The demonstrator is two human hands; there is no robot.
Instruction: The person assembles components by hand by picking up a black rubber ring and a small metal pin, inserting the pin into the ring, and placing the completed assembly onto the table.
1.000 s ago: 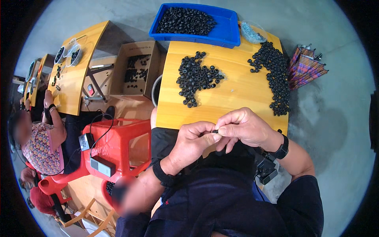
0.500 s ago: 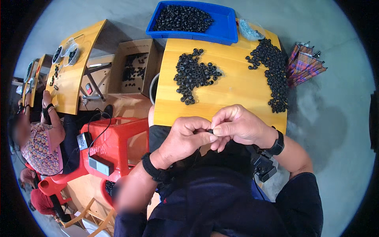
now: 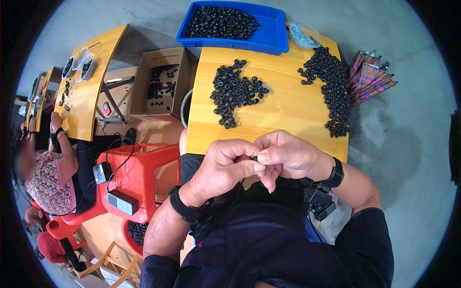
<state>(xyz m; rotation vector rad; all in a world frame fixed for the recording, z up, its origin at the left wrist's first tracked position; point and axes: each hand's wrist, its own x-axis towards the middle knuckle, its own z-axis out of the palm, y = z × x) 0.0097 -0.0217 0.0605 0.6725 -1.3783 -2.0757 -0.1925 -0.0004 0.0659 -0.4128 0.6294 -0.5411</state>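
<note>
Just past the table's near edge, my two hands meet in front of my body. Thumb and fingers of my left hand (image 3: 225, 165) pinch a small black part (image 3: 255, 159), mostly hidden by the fingertips. My right hand (image 3: 290, 156) is closed against it, thumb and forefinger pressed together at the same spot; whatever they hold is too small to make out. Beyond the hands, a loose pile of black ring-shaped parts (image 3: 235, 91) lies on the yellow wooden table (image 3: 283, 110), with a few tiny silvery bits at its right side.
A long band of black rings (image 3: 336, 96) runs along the right edge. At the back are a blue tray (image 3: 271, 29) of rings and a clear bag (image 3: 302, 37) of small pale pieces. A folded plaid umbrella (image 3: 370, 79), cardboard box (image 3: 139, 91) and red stool (image 3: 139, 168) flank the table.
My right hand has turned slightly, its thumb now pressing over the fingertips and its other fingers pointing down. Both hands stay together at the small part.
</note>
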